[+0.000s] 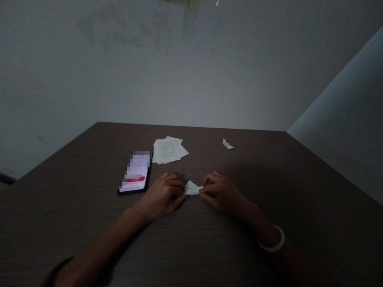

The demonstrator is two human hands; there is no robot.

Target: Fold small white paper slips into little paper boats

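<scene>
A small piece of folded printed paper lies between my hands, low over the table, with a pointed peak at its top. My left hand pinches its left end, with the thumb toward me and the fingers curled behind. At the right end, the thumb and index finger of my right hand are closed on the paper. My fingers cover both of its ends.
A phone with a lit screen lies left of my left hand. Behind it sits a loose stack of printed paper sheets. A small folded white paper rests farther back on the right. The brown table meets a stained wall.
</scene>
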